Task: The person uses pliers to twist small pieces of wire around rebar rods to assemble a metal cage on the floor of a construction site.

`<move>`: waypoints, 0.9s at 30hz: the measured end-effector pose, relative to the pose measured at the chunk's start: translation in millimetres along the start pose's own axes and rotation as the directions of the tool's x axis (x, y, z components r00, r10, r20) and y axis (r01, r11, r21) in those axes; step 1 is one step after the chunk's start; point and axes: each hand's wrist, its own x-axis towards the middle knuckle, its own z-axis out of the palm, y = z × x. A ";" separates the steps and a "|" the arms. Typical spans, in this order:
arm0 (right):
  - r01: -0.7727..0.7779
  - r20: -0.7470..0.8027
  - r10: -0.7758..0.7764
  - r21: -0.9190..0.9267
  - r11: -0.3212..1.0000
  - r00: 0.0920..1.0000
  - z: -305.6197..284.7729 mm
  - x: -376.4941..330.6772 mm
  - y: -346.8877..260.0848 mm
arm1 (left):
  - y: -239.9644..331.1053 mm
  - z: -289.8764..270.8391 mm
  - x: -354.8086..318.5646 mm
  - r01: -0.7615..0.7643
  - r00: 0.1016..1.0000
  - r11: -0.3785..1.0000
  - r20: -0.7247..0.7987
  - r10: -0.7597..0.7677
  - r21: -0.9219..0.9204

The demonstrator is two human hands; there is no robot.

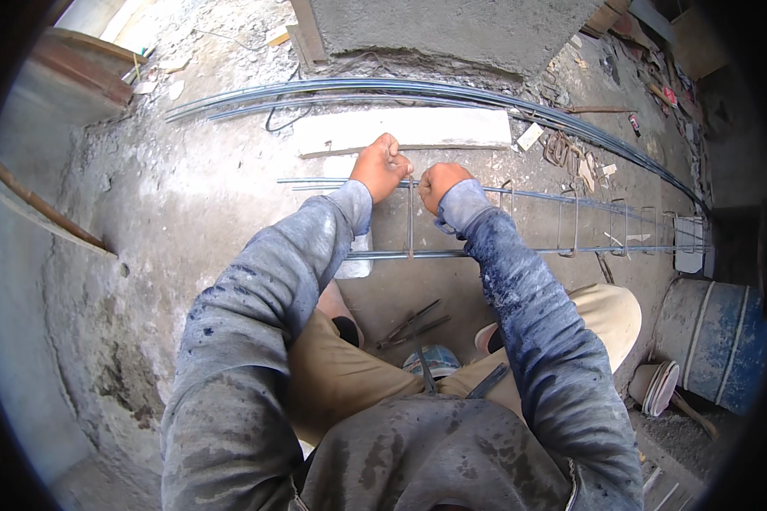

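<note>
A rebar cage (460,254) of long steel bars and thin square stirrups stretches across in front of me to the right. Its left part lies over a white block (355,262), its far right end by another pale block (689,243). At the far bars, beside an upright stirrup (411,221), my left hand (382,167) is closed in a pinch. Just right of that stirrup my right hand (444,183) is closed too, knuckles up. Whatever thin thing the fingers hold is hidden. Below, between my feet, are dark metal hand tools (412,328) and a small container (433,361).
Beyond the cage lies a long white slab (409,129), with a bundle of loose rebar (358,84) curving behind it. Bent stirrups (561,150) and rubble sit at the upper right. A blue barrel (737,345) and stacked buckets (654,387) stand at my right. Wooden boards (47,204) lean left.
</note>
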 end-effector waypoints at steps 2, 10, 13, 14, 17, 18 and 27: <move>0.165 -0.083 -0.179 -0.154 0.974 0.980 -6.2 -0.7 0.8 | -1.3 0.3 0.2 0.011 1.000 1.000 -0.001 -0.011 -0.029; 0.371 -0.112 -0.357 0.148 0.917 0.927 -14.4 34.5 26.5 | -5.2 -3.0 -0.7 -0.012 1.000 0.999 -0.006 0.012 -0.039; 0.095 0.107 -0.165 0.479 0.873 0.980 -5.6 48.7 36.2 | -5.9 -3.7 -0.5 -0.030 1.000 0.999 -0.004 0.030 -0.033; 0.044 0.140 -0.148 0.566 0.823 0.979 -1.1 51.6 38.7 | -6.0 -3.9 -0.4 -0.043 0.999 0.999 -0.004 0.043 -0.028; -0.035 0.156 -0.162 0.819 0.573 0.974 12.7 57.1 43.4 | -5.4 -4.2 -1.0 -0.047 0.999 0.998 0.009 0.048 -0.032; -0.075 0.172 -0.162 0.873 0.481 0.972 15.7 58.8 44.5 | -5.0 -4.3 -1.2 -0.051 0.999 0.998 0.012 0.051 -0.043; -0.052 -0.025 0.086 0.617 0.785 0.996 26.1 35.9 23.6 | -2.2 -5.4 -1.8 -0.042 0.999 0.998 0.015 0.043 -0.049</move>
